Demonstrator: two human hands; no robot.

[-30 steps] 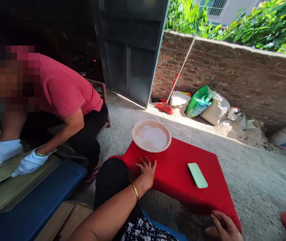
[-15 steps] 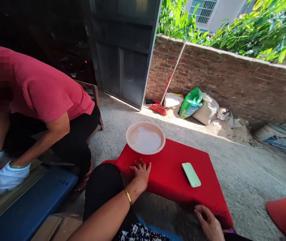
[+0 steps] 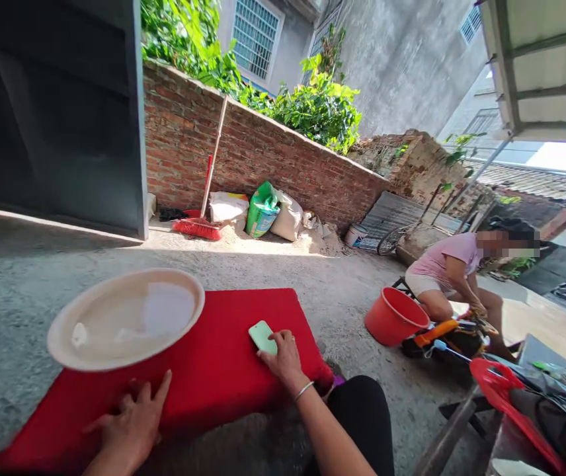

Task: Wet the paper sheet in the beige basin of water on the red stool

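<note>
My left hand (image 3: 131, 420) rests with its fingers spread at the near edge of a red cloth-covered low table (image 3: 223, 357). Beyond it, on the table's left end, sits a wide beige basin (image 3: 62, 354) with what looks like water inside. My right hand (image 3: 287, 362) reaches over a light green phone (image 3: 262, 336) lying flat on the red cloth. Its thumb and fingers close around the phone's near right end, hiding that part. The basin and the phone are well apart.
A person (image 3: 451, 264) sits bent forward at the right beside a red bucket (image 3: 392, 316). A broom (image 3: 198, 228) and several sacks (image 3: 287, 217) stand along the brick wall (image 3: 283, 155). A dark metal door (image 3: 55, 119) is at the left. Clutter with a red bag (image 3: 494, 377) lies near right.
The view has swung to the right, and the co-worker with white gloves is out of sight. My right hand has come up from beside the table onto the phone.
</note>
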